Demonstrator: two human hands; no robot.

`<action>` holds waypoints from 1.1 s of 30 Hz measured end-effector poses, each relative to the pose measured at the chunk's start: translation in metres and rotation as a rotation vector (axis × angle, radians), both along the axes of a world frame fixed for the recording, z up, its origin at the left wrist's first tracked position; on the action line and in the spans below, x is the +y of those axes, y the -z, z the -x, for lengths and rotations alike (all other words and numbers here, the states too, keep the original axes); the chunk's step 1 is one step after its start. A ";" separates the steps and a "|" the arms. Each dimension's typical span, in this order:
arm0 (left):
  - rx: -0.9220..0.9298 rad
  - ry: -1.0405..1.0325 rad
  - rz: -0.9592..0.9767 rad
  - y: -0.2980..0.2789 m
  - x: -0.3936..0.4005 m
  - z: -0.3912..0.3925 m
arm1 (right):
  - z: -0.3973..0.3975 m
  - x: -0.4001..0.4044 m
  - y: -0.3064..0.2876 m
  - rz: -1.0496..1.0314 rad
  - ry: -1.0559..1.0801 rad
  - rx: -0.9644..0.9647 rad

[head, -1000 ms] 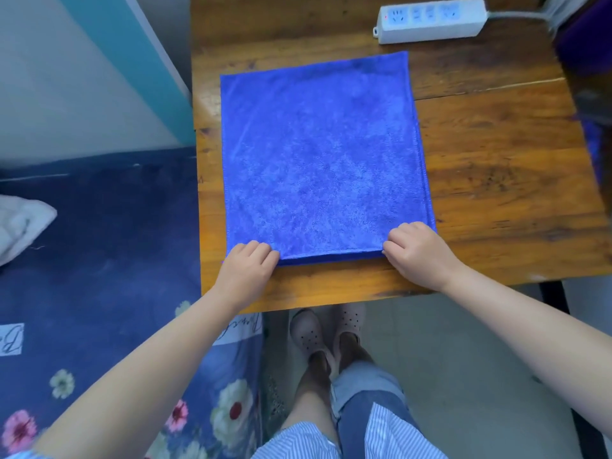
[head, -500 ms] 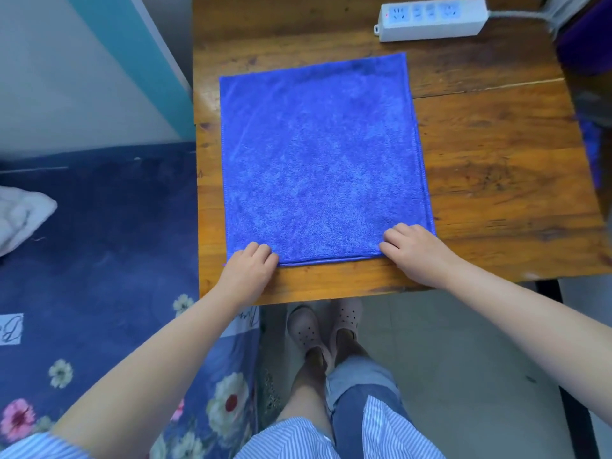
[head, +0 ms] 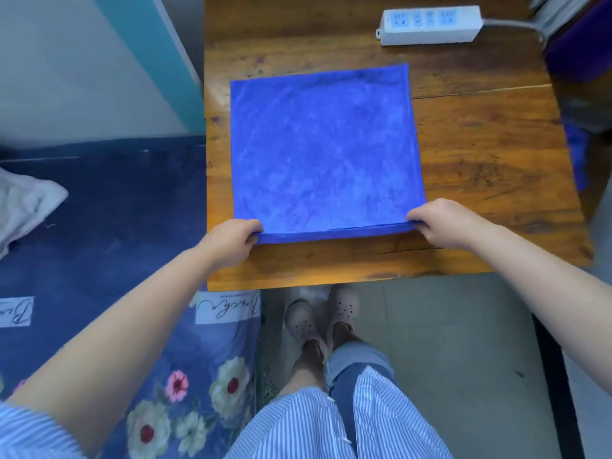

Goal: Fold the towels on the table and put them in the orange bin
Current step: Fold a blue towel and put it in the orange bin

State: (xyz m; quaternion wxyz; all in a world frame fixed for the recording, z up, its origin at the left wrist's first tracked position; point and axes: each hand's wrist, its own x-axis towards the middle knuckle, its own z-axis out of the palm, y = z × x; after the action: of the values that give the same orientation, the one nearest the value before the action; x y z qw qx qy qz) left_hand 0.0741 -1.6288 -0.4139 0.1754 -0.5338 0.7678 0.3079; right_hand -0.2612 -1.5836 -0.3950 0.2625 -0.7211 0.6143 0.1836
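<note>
A blue towel (head: 324, 154) lies flat and doubled on the wooden table (head: 480, 167), its near edge a little raised off the wood. My left hand (head: 231, 241) pinches the near left corner of the towel. My right hand (head: 440, 221) pinches the near right corner. Both layers of the towel show along the near edge between my hands. No orange bin is in view.
A white power strip (head: 430, 24) with its cable lies at the table's far edge. A bed with a dark blue flowered cover (head: 109, 226) stands against the table's left side, with a white cloth (head: 23, 203) on it. Dark objects crowd the right edge (head: 583, 61). My feet stand below the table's near edge.
My hands went from resting on top of the towel's near corners to pinching them, and the near edge has lifted slightly. My view has moved back from the table a little.
</note>
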 end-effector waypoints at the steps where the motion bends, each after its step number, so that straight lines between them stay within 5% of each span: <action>1: -0.028 0.018 -0.123 -0.007 -0.004 -0.001 | -0.002 -0.003 -0.006 -0.144 -0.010 0.017; 4: -0.114 0.077 -0.494 -0.023 -0.010 -0.008 | -0.010 -0.008 -0.019 -0.584 0.087 0.001; 7: -0.095 0.047 -0.561 -0.035 -0.020 -0.017 | -0.009 -0.011 -0.034 -0.773 0.349 -0.134; 14: 0.310 -0.546 -0.234 -0.037 -0.059 -0.024 | 0.015 -0.033 -0.030 -0.052 0.733 -0.477; 19: 0.398 -0.656 -0.062 -0.025 -0.083 -0.001 | 0.020 -0.045 -0.002 0.165 1.083 -0.760; 33: 0.056 -0.533 0.309 0.029 -0.106 0.028 | 0.014 -0.064 0.057 0.507 1.081 -0.402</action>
State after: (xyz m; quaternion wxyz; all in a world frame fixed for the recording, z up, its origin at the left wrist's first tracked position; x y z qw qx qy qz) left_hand 0.0457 -1.7345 -0.4425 -0.0159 -0.7281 0.6430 0.2372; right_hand -0.2748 -1.6475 -0.4518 0.2492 -0.3687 0.8552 -0.2655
